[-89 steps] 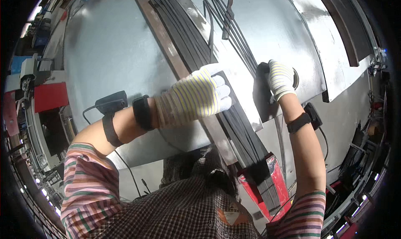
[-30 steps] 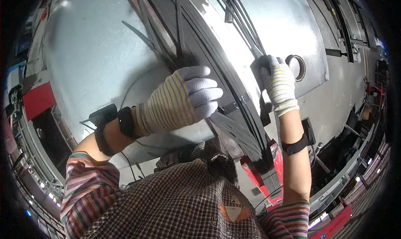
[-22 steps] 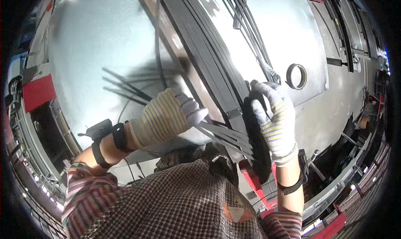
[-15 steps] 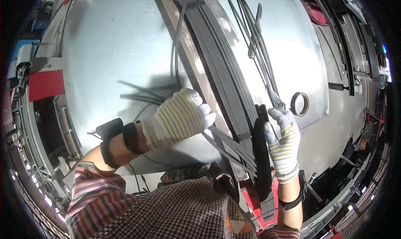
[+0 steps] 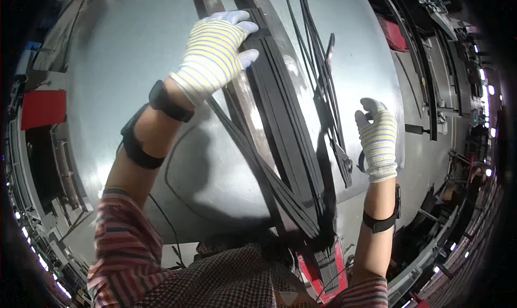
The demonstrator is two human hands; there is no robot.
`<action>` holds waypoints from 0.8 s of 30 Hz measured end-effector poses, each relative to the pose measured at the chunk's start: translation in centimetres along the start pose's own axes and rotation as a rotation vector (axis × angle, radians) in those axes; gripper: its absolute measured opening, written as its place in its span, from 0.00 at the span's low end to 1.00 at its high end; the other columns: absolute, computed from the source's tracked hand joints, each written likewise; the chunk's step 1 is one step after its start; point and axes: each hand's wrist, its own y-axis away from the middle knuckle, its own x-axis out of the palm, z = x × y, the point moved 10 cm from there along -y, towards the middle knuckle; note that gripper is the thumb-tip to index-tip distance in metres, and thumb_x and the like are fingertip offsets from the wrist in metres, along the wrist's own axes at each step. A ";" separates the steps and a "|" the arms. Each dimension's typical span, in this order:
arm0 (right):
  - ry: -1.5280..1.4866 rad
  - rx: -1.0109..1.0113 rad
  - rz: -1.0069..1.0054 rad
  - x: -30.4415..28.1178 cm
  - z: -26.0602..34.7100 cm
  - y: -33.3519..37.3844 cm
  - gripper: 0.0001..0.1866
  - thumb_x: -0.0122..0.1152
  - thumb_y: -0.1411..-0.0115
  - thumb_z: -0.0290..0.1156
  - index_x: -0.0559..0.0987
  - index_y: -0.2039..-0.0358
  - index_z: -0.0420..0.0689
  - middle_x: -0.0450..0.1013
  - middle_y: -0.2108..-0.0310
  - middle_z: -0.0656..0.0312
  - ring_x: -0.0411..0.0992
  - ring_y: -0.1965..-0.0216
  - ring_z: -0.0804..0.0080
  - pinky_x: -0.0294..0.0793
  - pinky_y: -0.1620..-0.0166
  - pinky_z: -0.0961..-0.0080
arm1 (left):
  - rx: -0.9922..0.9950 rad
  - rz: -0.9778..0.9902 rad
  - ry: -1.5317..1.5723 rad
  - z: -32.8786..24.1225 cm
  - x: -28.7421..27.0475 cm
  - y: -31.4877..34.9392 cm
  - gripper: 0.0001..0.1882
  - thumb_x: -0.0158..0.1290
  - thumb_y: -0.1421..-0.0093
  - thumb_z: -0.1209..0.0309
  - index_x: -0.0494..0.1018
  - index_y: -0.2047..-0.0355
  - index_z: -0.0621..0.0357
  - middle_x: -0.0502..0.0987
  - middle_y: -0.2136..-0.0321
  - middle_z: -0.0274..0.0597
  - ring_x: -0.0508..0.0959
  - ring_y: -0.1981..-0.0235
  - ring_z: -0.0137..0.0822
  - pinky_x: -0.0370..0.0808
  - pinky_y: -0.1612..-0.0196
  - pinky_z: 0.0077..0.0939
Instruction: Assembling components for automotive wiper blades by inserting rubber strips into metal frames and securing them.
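Strips (image 5: 285, 125) pressed flat under left hand (image 5: 215, 49), fingers spread; right hand (image 5: 378, 141) released beside rods (image 5: 323, 87). Stack gathered, alignment unfinished.

The picture is bright in the middle. Light comes from above and makes the gray table (image 5: 134, 65) shine, with white glare beside the black strips (image 5: 285, 130). The left arm (image 5: 145, 141) drops a soft, dark shadow on the table. Straight lines bend a lot near the rim. The corners are black. Far things at the right edge look small and fuzzy.
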 end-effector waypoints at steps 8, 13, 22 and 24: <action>0.358 0.185 0.293 5.4 -11.4 9.7 0.14 0.74 0.53 0.32 0.82 0.66 0.44 0.78 0.65 0.49 0.76 0.61 0.47 0.76 0.55 0.57 | 0.129 -0.013 -0.003 0.9 3.8 0.5 0.29 0.58 0.40 0.56 0.73 0.42 0.57 0.72 0.40 0.52 0.67 0.36 0.54 0.63 0.33 0.46; 0.318 0.206 0.324 7.5 -14.6 11.1 0.16 0.76 0.55 0.28 0.79 0.67 0.40 0.77 0.64 0.49 0.76 0.61 0.46 0.76 0.57 0.57 | 0.165 -0.008 0.043 0.3 3.6 0.3 0.29 0.60 0.43 0.54 0.75 0.46 0.56 0.73 0.43 0.50 0.69 0.41 0.54 0.63 0.35 0.48; -0.567 0.358 0.199 1.8 -4.8 2.8 0.12 0.54 0.39 0.14 0.74 0.55 0.38 0.74 0.65 0.63 0.70 0.66 0.78 0.72 0.62 0.81 | 0.075 0.019 0.066 2.8 4.0 -1.0 0.34 0.62 0.45 0.50 0.73 0.42 0.53 0.67 0.36 0.48 0.61 0.33 0.55 0.57 0.31 0.49; -0.574 -0.045 0.150 1.6 1.7 -1.0 0.14 0.52 0.38 0.14 0.74 0.52 0.38 0.74 0.60 0.60 0.72 0.61 0.74 0.73 0.57 0.78 | 0.064 0.059 0.053 3.2 4.4 -0.8 0.34 0.62 0.45 0.49 0.73 0.41 0.53 0.66 0.35 0.48 0.60 0.32 0.55 0.56 0.30 0.49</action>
